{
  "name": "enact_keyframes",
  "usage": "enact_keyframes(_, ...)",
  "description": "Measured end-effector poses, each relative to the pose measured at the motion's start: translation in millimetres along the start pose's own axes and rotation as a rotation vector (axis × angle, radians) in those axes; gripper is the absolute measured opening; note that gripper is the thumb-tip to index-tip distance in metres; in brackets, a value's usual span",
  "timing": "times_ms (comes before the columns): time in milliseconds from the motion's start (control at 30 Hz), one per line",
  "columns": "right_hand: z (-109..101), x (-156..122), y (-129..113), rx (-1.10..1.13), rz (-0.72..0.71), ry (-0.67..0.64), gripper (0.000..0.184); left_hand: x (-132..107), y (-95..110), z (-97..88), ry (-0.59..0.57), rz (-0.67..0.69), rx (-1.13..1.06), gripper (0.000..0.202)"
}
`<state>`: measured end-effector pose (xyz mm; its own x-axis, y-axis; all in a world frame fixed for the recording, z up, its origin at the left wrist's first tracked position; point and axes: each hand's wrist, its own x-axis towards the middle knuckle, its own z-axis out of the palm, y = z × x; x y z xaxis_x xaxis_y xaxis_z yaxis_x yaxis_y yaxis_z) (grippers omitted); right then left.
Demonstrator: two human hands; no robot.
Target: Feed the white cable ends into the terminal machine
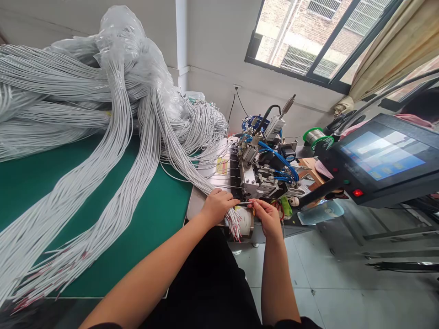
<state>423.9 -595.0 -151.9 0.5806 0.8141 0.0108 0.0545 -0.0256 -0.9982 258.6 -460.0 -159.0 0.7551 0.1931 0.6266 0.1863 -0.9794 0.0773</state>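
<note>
My left hand is closed over a bundle of thin white cables at the front edge of the machine. Below that hand the cables' loose ends hang out, with red and white tips. My right hand pinches the end of a single cable, which runs level between the two hands. Just beyond my hands stands a wire-processing machine with metal blocks and blue air hoses. Several cables lie side by side across its slotted front plate.
Large cable bundles, partly wrapped in clear plastic, lie over the green table at left. A touchscreen panel juts out at right. Behind are a wire spool and a blue plastic bin.
</note>
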Motion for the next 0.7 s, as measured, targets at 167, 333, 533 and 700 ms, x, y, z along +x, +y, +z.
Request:
enact_keyframes(167, -4, 5, 4, -0.218, -0.074, 0.073, 0.034, 0, -1, -0.4, 0.001, 0.003, 0.016, 0.024)
enact_keyframes(333, -3, 8, 7, -0.440, -0.119, 0.112, 0.040, 1, 1, 2.0, 0.002, -0.024, 0.042, 0.022)
enact_keyframes(533, -2, 14, 11, -0.481, -0.154, 0.102, 0.035, 3, 4, 0.4, 0.026, -0.065, 0.055, 0.019)
enact_keyframes(700, -1, 22, 17, -0.426, -0.196, 0.031, 0.029, 2, 4, 4.3, 0.012, -0.097, 0.071, 0.019)
